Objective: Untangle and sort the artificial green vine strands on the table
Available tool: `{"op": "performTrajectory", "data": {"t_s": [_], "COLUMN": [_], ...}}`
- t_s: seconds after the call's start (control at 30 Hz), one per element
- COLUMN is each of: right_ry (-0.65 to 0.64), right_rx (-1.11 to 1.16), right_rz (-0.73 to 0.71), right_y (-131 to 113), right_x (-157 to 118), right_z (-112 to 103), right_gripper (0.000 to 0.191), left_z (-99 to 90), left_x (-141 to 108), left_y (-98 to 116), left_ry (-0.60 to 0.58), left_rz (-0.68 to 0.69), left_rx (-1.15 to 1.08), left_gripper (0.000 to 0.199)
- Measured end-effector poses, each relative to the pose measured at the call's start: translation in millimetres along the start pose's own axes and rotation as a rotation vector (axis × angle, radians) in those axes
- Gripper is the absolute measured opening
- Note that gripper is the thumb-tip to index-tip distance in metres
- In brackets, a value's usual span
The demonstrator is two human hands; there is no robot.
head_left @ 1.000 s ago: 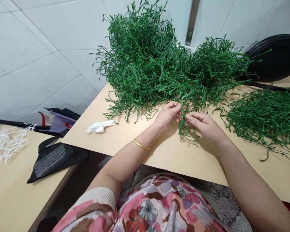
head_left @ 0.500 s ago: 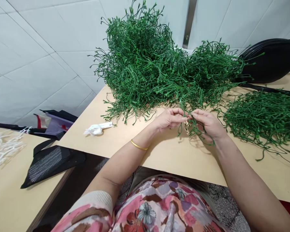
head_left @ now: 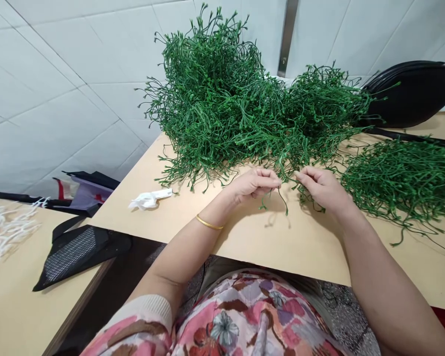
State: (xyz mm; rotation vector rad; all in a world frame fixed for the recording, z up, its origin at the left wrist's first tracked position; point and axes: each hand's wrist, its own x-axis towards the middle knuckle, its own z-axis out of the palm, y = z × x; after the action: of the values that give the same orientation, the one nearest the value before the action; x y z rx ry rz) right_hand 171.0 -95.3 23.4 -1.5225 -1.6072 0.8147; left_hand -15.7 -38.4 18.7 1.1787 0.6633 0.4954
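Note:
My left hand (head_left: 257,185) is closed in a pinch on thin green plant stems (head_left: 284,201), plastic-looking, with small budded tips; they dangle below the fingers. A short distance to the right, my right hand (head_left: 321,189) pinches a small bunch of the same green stems (head_left: 307,196), partly hidden behind the fingers and palm. A gap separates the two hands. Just beyond them rises a large tangled heap of green stems (head_left: 215,94). To the right of my right hand lies a lower pile of green stems (head_left: 408,180).
A crumpled white wrapper (head_left: 150,199) lies on the pale wooden table (head_left: 133,178). Black rounded items (head_left: 415,94) stand at the back right. On a lower left surface are white strands (head_left: 7,227) and a black mesh-patterned piece (head_left: 74,252). A tiled wall (head_left: 77,54) stands behind.
My hands have moved apart, having been nearly touching over a tangle of stems. Strands now hang separately from each hand. The view has shifted slightly.

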Motion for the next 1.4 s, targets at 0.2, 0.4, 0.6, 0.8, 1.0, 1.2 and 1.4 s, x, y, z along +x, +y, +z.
{"op": "performTrajectory", "data": {"t_s": [0.2, 0.4, 0.6, 0.8, 1.0, 1.2, 1.4], "right_ry": [0.234, 0.498, 0.299, 0.192, 0.121, 0.108, 0.051], "right_rx": [-0.551, -0.663, -0.384, -0.284, -0.197, -0.379, -0.133], "right_rz": [-0.169, -0.434, -0.452, -0.195, -0.064, -0.073, 0.041], "right_y": [13, -3, -25, -16, -13, -15, -14], "right_x": [3, -8, -19, -13, -11, -11, -8], "right_z": [6, 13, 31, 30, 25, 26, 22], "right_gripper": [0.030, 0.022, 0.023, 0.025, 0.025, 0.027, 0.019], "left_z": [3.0, 2.8, 10.2, 10.6, 11.8, 15.7, 20.4], "left_x": [6, 14, 13, 11, 12, 12, 7], "left_y": [-4, -10, -14, -15, -16, -16, -13], "left_ry": [0.069, 0.194, 0.160, 0.104, 0.122, 0.213, 0.183], "left_rz": [-0.084, -0.054, 0.014, 0.044, 0.052, 0.110, 0.142], "left_rx": [-0.273, -0.366, -0.337, -0.309, -0.199, -0.120, -0.006], "left_gripper": [0.018, 0.016, 0.021, 0.019, 0.013, 0.007, 0.005]}}
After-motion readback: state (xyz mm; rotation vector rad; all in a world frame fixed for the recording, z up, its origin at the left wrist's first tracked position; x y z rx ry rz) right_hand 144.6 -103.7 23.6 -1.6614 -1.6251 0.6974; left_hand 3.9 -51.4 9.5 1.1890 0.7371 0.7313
